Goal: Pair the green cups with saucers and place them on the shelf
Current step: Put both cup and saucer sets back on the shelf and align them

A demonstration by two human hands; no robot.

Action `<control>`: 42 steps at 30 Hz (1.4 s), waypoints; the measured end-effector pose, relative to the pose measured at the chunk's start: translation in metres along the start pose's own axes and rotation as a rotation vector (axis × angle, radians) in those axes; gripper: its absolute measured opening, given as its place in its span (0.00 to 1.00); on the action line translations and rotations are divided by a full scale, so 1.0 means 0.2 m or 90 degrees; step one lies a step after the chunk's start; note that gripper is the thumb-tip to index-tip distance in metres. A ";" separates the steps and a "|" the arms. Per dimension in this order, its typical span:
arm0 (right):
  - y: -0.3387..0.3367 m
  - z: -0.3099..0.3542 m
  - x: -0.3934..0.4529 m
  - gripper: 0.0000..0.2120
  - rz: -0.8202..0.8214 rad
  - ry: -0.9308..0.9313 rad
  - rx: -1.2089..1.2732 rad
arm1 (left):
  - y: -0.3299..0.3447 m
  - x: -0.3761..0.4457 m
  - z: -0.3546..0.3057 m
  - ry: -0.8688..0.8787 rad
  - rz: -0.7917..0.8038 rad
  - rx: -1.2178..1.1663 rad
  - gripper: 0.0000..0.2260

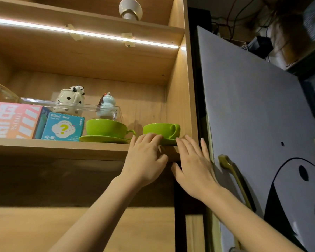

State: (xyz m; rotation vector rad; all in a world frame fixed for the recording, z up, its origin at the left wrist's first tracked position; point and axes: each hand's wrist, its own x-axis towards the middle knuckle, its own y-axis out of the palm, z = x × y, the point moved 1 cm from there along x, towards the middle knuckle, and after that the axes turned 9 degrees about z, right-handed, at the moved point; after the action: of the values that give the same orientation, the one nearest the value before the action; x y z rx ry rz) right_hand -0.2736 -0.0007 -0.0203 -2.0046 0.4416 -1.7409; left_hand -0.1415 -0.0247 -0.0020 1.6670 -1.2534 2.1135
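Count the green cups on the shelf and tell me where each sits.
2. The left green cup stands on its saucer beside the blue box. The right green cup stands on a saucer at the shelf's right end, behind both hands.

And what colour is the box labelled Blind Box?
Teal blue box with a yellow question mark; head view.

The teal box (63, 126) reads "Blind Box", a yellow "?" and "今天"; the pink box's (15, 120) large characters are unclear.
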 end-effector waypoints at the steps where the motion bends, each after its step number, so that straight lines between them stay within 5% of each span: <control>1: 0.00 0.00 0.00 0.31 -0.002 0.000 -0.020 | 0.00 0.00 -0.01 0.001 0.002 -0.003 0.23; 12: 0.01 -0.04 0.04 0.31 0.052 0.012 -0.015 | 0.05 -0.02 -0.03 0.036 0.054 0.005 0.28; 18: -0.01 -0.01 -0.01 0.30 0.011 0.025 0.033 | 0.01 -0.01 0.14 -0.073 0.054 0.088 0.30; 42: 0.04 -0.02 0.08 0.30 0.061 0.045 -0.018 | 0.04 -0.04 0.10 0.006 0.064 0.063 0.36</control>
State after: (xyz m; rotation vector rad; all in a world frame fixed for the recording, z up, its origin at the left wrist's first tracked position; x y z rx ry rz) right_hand -0.2743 -0.0162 -0.0095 -1.9123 0.5788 -1.7601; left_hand -0.1277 -0.0407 -0.0128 1.6622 -1.2760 2.2745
